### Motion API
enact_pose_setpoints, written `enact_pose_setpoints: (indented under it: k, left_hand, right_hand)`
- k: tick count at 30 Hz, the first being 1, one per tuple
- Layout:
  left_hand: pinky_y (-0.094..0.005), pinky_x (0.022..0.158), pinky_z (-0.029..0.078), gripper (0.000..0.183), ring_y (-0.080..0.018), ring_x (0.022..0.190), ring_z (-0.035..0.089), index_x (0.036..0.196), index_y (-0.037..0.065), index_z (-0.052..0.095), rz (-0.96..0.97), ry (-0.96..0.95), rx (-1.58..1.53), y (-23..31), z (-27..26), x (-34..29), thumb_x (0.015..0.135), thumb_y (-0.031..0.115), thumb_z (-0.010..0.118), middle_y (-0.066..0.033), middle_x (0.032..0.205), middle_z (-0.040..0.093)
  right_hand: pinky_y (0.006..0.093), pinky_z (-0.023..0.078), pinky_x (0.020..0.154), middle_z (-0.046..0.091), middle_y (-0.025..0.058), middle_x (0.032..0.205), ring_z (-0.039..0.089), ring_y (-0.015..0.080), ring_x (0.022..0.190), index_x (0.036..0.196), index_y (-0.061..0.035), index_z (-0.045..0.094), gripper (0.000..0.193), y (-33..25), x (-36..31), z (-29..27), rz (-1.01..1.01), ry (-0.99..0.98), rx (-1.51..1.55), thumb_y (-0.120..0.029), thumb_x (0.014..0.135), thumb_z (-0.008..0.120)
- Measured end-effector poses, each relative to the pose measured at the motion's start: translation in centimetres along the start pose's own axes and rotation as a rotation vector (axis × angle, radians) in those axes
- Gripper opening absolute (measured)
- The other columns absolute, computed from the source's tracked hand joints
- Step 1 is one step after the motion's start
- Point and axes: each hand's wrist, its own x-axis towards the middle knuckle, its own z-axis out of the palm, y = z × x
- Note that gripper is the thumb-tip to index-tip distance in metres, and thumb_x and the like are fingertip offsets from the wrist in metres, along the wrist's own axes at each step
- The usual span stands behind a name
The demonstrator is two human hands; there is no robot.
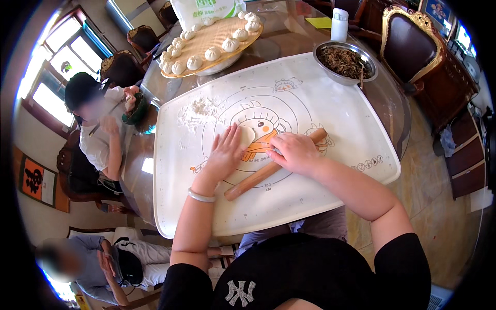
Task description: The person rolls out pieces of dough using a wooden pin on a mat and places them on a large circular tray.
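A round, flat dough wrapper [248, 135] lies on the white kneading mat [356, 134] near its middle. My left hand [225, 155] rests flat at the wrapper's left edge, fingers stretched out and partly covering it; a pale bangle circles that wrist. Just right of the wrapper, my right hand [297, 153] is closed over a wooden rolling pin [253, 181], which lies slantwise across the mat. The pin's middle is hidden under that hand. Loose white flour [200, 111] is scattered farther left on the mat.
Beyond the mat, several pleated buns [212, 53] ring a woven tray [219, 36] set over a bowl. A metal bowl of dark filling [345, 62] overlaps the far right corner, near a white bottle [339, 25]. Two people sit at left, one holding a green bowl [135, 111].
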Motion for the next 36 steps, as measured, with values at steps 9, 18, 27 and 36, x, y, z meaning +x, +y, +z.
enact_pose_setpoints:
  k: [9,18,27,36]
  left_hand:
    - [-0.0443,0.109,0.016,0.070,-0.0283,0.136,0.021,0.141,0.002,0.018,-0.015,0.210,-0.031,1.0,0.3,0.0,0.092,0.048,0.036,-0.0171,0.146,0.022]
    - [-0.0447,0.109,0.015,0.071,-0.0291,0.136,0.019,0.141,0.001,0.018,-0.010,0.164,0.027,0.9,0.0,0.2,0.092,0.050,0.034,-0.0169,0.146,0.020]
    - [-0.0454,0.109,0.016,0.068,-0.0271,0.135,0.022,0.140,0.002,0.022,-0.017,0.109,-0.064,0.1,-0.8,0.1,0.092,0.050,0.033,-0.0154,0.146,0.023]
    - [-0.0497,0.106,0.022,0.051,-0.0278,0.127,0.038,0.136,0.009,0.033,-0.069,0.263,-0.165,-1.4,-0.4,1.2,0.093,0.034,0.044,-0.0124,0.138,0.038]
  right_hand:
    - [0.0381,0.047,0.062,0.059,0.0079,0.076,0.060,0.0256,0.074,0.085,-0.0086,0.056,0.021,0.1,-0.1,0.0,-0.010,0.008,-0.001,-0.030,0.085,0.055]
    - [0.0396,0.047,0.060,0.058,0.0098,0.072,0.060,0.0270,0.070,0.088,-0.0091,0.056,0.026,0.3,0.0,0.3,-0.025,0.020,0.002,-0.035,0.087,0.052]
    - [0.0403,0.047,0.060,0.058,0.0101,0.072,0.060,0.0276,0.069,0.089,-0.0085,0.056,0.027,0.3,0.0,0.0,-0.022,-0.008,-0.019,-0.036,0.087,0.051]
    - [0.0395,0.046,0.061,0.058,0.0098,0.077,0.059,0.0280,0.071,0.096,-0.0087,0.053,0.026,-0.2,0.0,-0.4,0.058,-0.054,-0.020,-0.033,0.087,0.054]
